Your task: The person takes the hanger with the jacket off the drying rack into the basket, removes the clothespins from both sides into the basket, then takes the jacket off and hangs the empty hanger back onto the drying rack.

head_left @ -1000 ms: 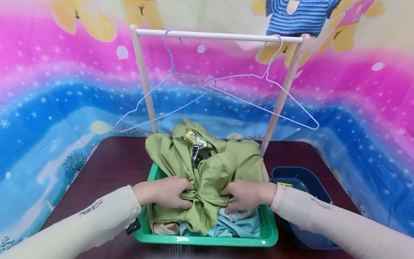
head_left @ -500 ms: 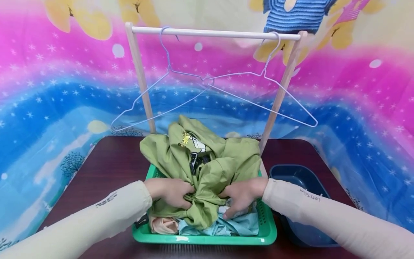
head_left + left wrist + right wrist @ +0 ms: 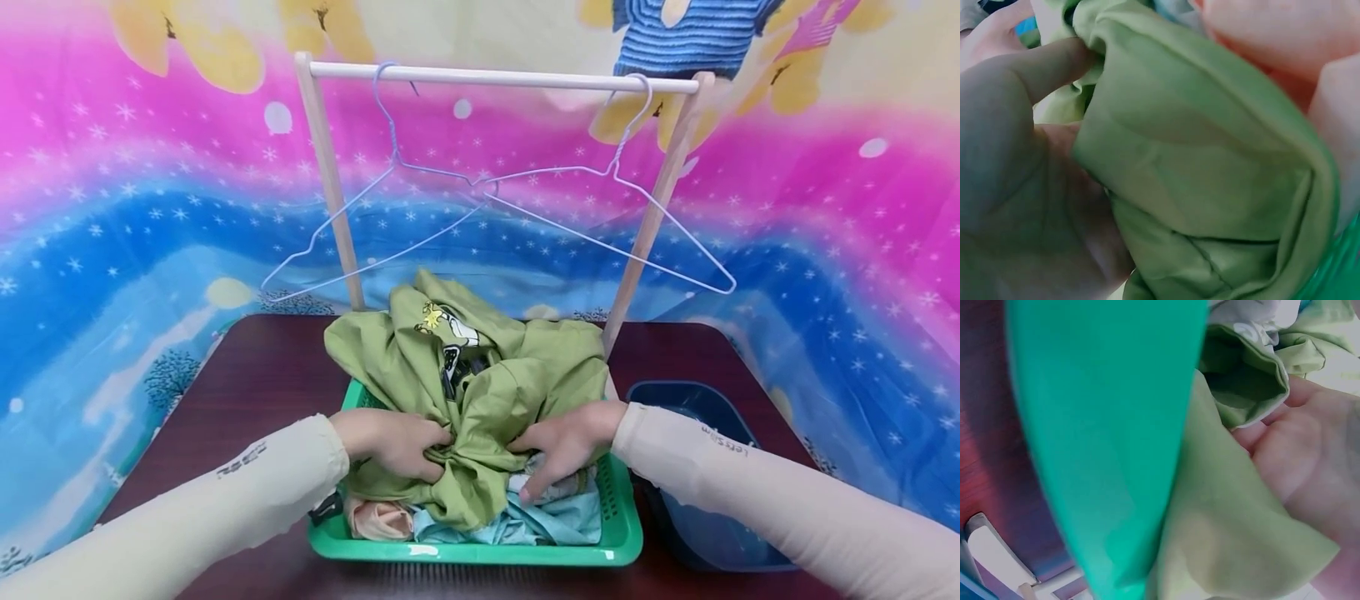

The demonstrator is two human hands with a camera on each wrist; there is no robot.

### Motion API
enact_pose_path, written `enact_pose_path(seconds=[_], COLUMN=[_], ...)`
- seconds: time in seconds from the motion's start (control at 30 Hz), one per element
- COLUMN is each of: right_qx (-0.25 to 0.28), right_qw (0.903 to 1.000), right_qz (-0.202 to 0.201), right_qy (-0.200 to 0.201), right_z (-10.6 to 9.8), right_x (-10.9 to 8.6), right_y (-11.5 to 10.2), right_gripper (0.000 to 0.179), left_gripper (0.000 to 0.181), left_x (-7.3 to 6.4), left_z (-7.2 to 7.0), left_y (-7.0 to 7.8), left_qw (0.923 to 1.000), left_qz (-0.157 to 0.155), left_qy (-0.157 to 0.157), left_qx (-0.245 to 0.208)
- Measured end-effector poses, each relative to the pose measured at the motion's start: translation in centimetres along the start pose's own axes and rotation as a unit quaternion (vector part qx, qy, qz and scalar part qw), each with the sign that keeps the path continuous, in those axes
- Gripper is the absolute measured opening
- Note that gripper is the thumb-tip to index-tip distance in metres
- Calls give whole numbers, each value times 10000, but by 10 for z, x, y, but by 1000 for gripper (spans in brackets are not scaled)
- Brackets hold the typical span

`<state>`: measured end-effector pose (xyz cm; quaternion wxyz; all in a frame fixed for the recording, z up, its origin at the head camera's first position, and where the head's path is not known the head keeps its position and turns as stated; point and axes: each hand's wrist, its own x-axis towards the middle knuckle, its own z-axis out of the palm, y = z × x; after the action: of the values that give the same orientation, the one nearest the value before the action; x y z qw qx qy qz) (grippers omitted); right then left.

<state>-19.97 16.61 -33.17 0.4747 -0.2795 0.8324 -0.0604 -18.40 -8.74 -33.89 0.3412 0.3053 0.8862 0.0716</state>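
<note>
A crumpled olive-green shirt (image 3: 502, 400) with a cartoon print is heaped over a green plastic basket (image 3: 480, 553). My left hand (image 3: 397, 442) grips a gathered fold near the middle; in the left wrist view the thumb (image 3: 1054, 65) presses on the cloth, the other fingers behind it. On the right side my right hand (image 3: 566, 446) holds the shirt with its fingers curled into the fabric and its thumb spread toward me. A hemmed opening of the green cloth (image 3: 1244, 375) shows beside those fingers in the right wrist view. Under the shirt lie light-blue (image 3: 555, 521) and peach cloths (image 3: 381, 518).
Behind the basket stands a wooden rack (image 3: 495, 77) carrying two wire hangers (image 3: 390, 167) that overlap at the centre. A dark-blue basin (image 3: 693, 408) is at the right, partly under my right forearm. The dark red table (image 3: 247, 375) has a patterned cloth backdrop behind it.
Both hands keep hold of the green shirt. My right thumb has spread away from the fingers, and the left wrist has shifted slightly inward, uncovering more peach cloth. The view has shifted slightly.
</note>
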Motion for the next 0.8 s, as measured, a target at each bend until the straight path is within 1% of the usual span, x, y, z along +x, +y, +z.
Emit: enact_pose_path(seconds=[0.07, 0.13, 0.2, 0.27, 0.37, 0.4, 0.43, 0.5, 0.57, 0.63, 0.7, 0.73, 0.8], right_qx=[39, 68, 64, 92, 166, 216, 285, 432, 698, 911, 1084, 1151, 1195], right_qw=[9998, 9986, 9962, 9924, 9850, 9817, 9777, 9666, 9508, 9310, 9106, 9009, 8864], right_qz=[-149, -360, -592, -855, -1253, -1366, -1483, -1696, -1884, -1989, -1977, -1958, -1799], right_qy=[150, 385, 640, 876, 1174, 1309, 1459, 1871, 2360, 2921, 3463, 3699, 4095], right_z=[-2, -4, -7, -11, -18, -21, -24, -29, -34, -40, -45, -48, -53], right_x=[-4, -7, -11, -15, -24, -27, -30, -35, -39, -41, -42, -42, -40], right_y=[2, 5, 7, 10, 12, 13, 14, 18, 23, 30, 37, 40, 48], right_gripper=[79, 74, 68, 64, 59, 58, 57, 55, 50, 44, 39, 37, 36], left_gripper=[60, 63, 58, 49, 38, 39, 39, 37, 32, 27, 23, 22, 21], left_x=[-5, -12, -19, -25, -33, -35, -36, -38, -37, -35, -34, -33, -32], left_z=[-4, -9, -14, -20, -29, -31, -34, -39, -43, -47, -50, -51, -53], left_y=[-2, -4, -7, -9, -14, -16, -18, -22, -26, -30, -35, -37, -42], left_qw=[9999, 9993, 9974, 9938, 9853, 9819, 9786, 9694, 9570, 9418, 9249, 9162, 8997], left_qz=[71, 156, 237, 382, 590, 640, 679, 661, 555, 343, 95, -41, -317], left_qy=[77, 156, 214, 353, 787, 996, 1267, 1847, 2418, 3002, 3519, 3735, 4095], left_qx=[-111, -313, -644, -987, -1398, -1482, -1474, -1479, -1500, -1471, -1438, -1450, -1475])
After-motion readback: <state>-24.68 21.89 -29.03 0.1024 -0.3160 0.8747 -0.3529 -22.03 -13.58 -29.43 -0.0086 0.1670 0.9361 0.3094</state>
